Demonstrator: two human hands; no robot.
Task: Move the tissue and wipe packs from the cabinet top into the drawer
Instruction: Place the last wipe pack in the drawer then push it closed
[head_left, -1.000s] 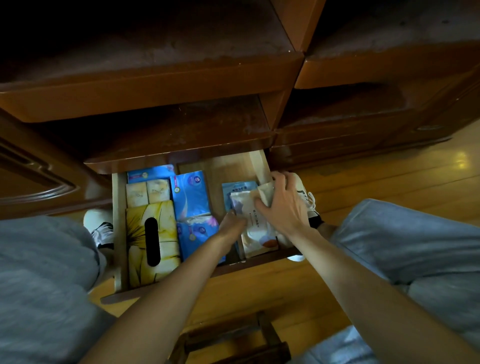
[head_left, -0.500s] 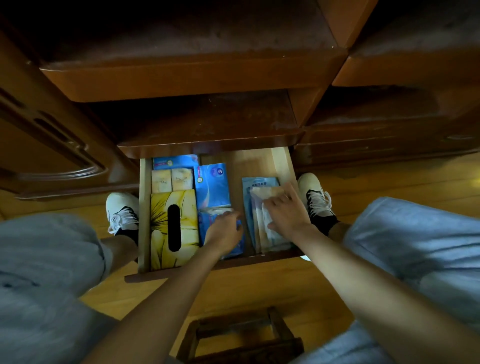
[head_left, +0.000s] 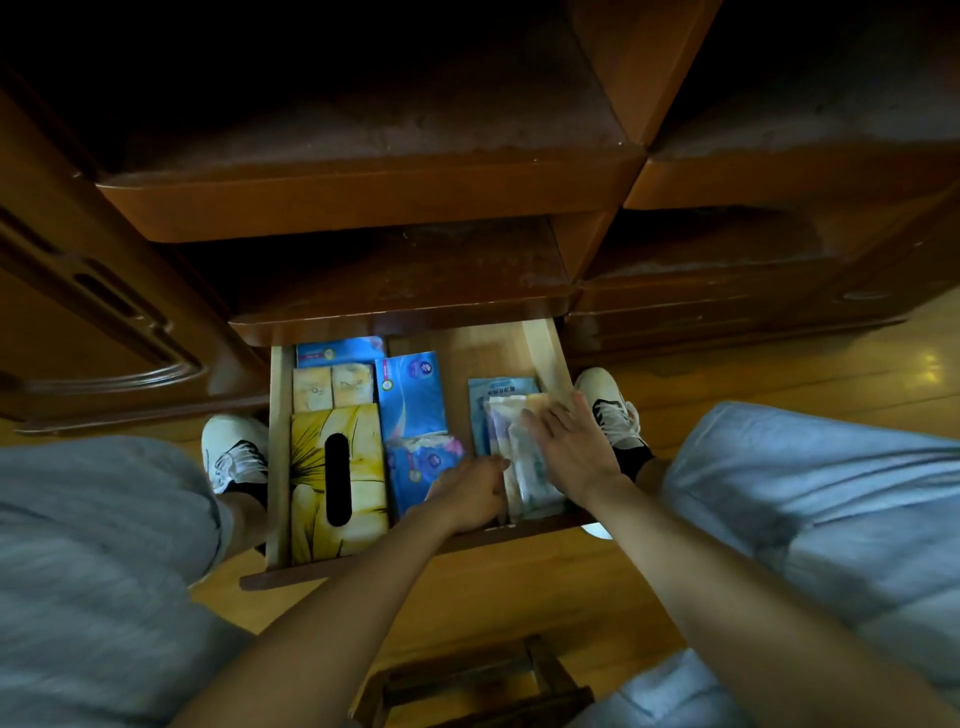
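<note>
We count in the drawer (head_left: 540, 345): one yellow tissue box (head_left: 311, 467), two small yellow packs (head_left: 332, 387), three blue tissue packs (head_left: 410, 397), one blue wipe pack (head_left: 496, 387) at right, at least two pale packs (head_left: 519, 457) standing beside it. Two hands, two white shoes (head_left: 234, 447).

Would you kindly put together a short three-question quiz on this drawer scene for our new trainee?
1. True or false: the yellow tissue box lies at the left side of the drawer.
2. Which hand lies flat on the upright wipe packs? A) left hand B) right hand C) neither
3. Fill in: the two small beige packs sit just behind the ______ tissue box.

Key
1. True.
2. B: the right hand rests with straight fingers on the packs, while the left hand is at their near left edge; whether it grips them cannot be told.
3. Yellow.
</note>
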